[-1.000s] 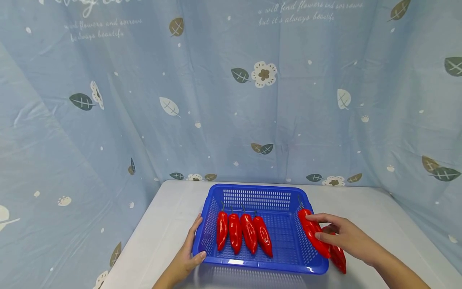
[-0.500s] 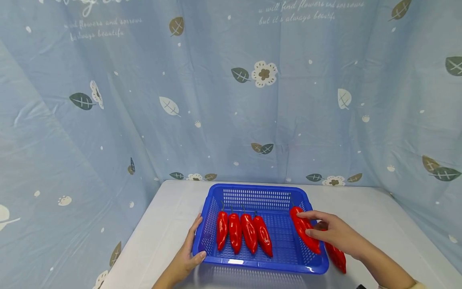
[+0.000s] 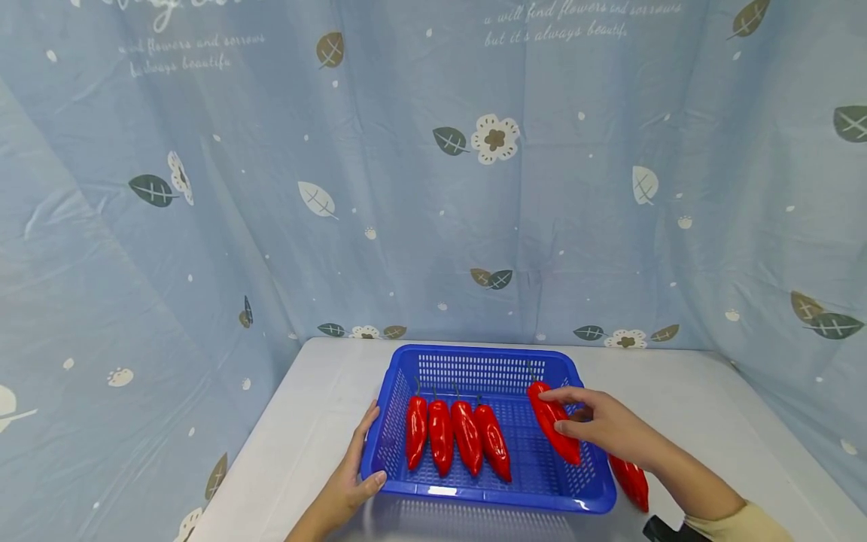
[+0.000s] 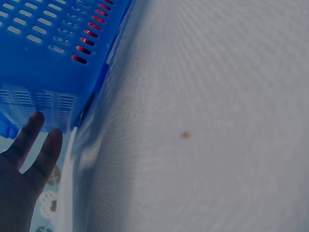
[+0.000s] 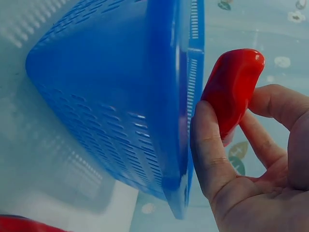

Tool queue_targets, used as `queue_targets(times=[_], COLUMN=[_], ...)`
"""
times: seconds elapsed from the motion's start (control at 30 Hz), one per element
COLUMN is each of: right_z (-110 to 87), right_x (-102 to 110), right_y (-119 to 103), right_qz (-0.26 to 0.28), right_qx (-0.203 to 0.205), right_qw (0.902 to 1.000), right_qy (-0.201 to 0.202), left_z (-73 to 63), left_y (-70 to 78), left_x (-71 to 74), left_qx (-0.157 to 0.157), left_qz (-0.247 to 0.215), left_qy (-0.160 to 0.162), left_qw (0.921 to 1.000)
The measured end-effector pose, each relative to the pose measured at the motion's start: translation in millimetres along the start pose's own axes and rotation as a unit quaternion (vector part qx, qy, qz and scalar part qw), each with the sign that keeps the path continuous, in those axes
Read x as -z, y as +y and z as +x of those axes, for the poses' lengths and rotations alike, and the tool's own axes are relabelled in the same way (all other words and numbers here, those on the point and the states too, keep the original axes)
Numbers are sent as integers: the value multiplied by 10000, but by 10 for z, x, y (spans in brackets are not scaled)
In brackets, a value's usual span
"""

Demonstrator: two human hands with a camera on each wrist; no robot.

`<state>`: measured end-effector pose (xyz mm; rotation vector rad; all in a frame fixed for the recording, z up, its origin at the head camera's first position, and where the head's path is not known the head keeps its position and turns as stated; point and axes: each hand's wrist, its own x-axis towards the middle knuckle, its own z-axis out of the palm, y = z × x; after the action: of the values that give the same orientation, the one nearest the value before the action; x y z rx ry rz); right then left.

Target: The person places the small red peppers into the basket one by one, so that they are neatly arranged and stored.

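Observation:
A red chili pepper (image 3: 554, 423) with a thin green stem is pinched between the thumb and fingers of my right hand (image 3: 606, 425), over the right side of the blue plastic basket (image 3: 443, 493). In the right wrist view the held pepper (image 5: 234, 89) shows above the basket's rim (image 5: 166, 96). My left hand (image 3: 348, 474) touches the basket's left side, thumb by the front corner; its fingers (image 4: 46, 154) look straight in the left wrist view. Several red peppers (image 3: 467, 438) lie side by side in the basket's left half, stems pointing away from me.
Another red pepper (image 3: 631, 482) lies on the white table (image 3: 318, 391) just right of the basket, partly hidden by my right arm. A blue curtain (image 3: 406, 226) with leaf and flower prints hangs behind and along the sides.
My right hand has carried the pepper leftward, from over the basket's right rim to above its interior. More of the right sleeve shows. The left hand and basket stay put.

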<state>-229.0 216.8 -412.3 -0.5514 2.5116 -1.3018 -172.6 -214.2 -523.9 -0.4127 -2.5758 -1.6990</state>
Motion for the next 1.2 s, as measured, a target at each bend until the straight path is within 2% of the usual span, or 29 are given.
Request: queue_targets(times=[0.23,0.47,0.67,0.93,1.2], right_z=[130,214,296,380,439], right_x=[-79,-106,-107,-124,-89], right_y=[11,-48,-69,-105,-149], right_qz=[40,-33,-19,-9,-1], right_qx=[-94,-238,-199,-288,-241], right_qw=[9999,9996,9997,9995,9995], right_qy=[28,152,122,161,221], left_z=[-6,-8,-5,-12,-11], left_y=[3,0,11,-13,1], left_x=[-5,-1,6,4,6], left_qx=[33,-74,-45,-280,-135], left_qz=[-7,-12,-18,-99,-70], left_qy=[46,-5,-24,-58,-57], left_qw=[10000,10000,10000,9995,9999])
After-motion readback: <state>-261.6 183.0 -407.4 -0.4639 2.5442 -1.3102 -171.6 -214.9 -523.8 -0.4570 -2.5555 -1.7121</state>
